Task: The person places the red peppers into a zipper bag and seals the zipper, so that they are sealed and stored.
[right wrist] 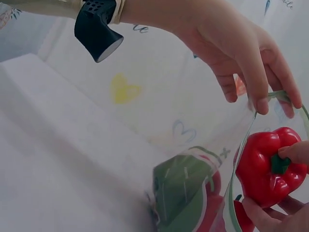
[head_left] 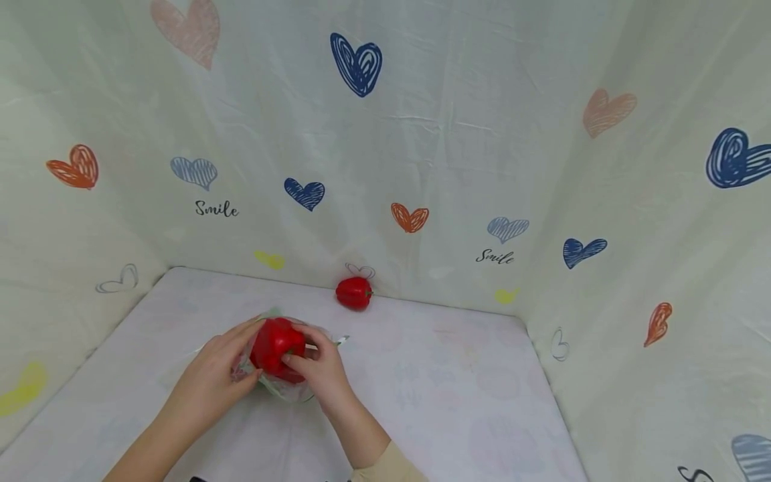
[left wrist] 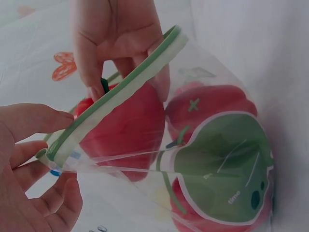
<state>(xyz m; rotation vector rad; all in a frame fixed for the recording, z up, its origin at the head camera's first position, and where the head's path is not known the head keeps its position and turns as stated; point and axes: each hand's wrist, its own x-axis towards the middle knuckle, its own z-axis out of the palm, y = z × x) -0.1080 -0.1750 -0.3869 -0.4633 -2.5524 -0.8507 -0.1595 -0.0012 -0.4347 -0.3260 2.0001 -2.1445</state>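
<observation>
A clear zip bag (left wrist: 217, 164) with a green rim and a green printed shape lies on the table, its mouth spread wide. My left hand (head_left: 215, 368) holds the rim of this bag at one side. In the bag's mouth is a red bell pepper (right wrist: 270, 169), gripped by my right hand (head_left: 322, 368) with the thumb by its green stem. Deeper inside, more red peppers (left wrist: 207, 104) show through the film, partly hidden by the print. Near the left fingers is a small blue piece (left wrist: 55, 172) at the rim's end.
Another red bell pepper (head_left: 354, 294) lies at the back of the white-covered table (head_left: 446, 388), close to the back curtain (head_left: 446, 161). Curtains printed with hearts enclose the table at the back and both sides.
</observation>
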